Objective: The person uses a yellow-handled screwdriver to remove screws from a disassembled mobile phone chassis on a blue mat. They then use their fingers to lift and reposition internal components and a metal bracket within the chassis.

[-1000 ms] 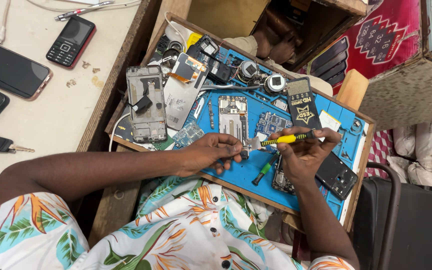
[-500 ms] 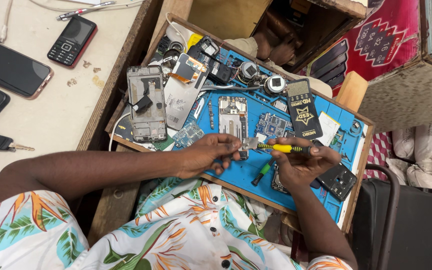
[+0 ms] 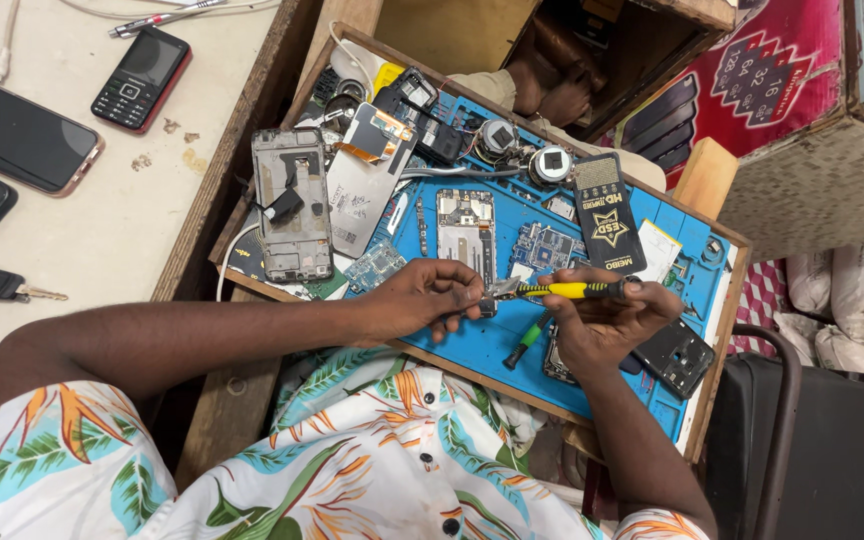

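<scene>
Since 1 second ago, the yellow-handled screwdriver [image 3: 564, 290] is being levelled by the right hand [image 3: 607, 325], fingers clamped around it. Its tip is being pressed to a small part [image 3: 482, 303] pinched in the left hand [image 3: 427, 300], above the blue mat [image 3: 472, 345].

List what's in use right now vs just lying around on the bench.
In use:
- left hand pinching a small metal part
- right hand holding the yellow-handled screwdriver, tip at that part

Lying about:
- green-handled screwdriver
- stripped phone frame
- circuit board
- black flat pack
- keypad phone
- smartphone
- blue work mat
</scene>
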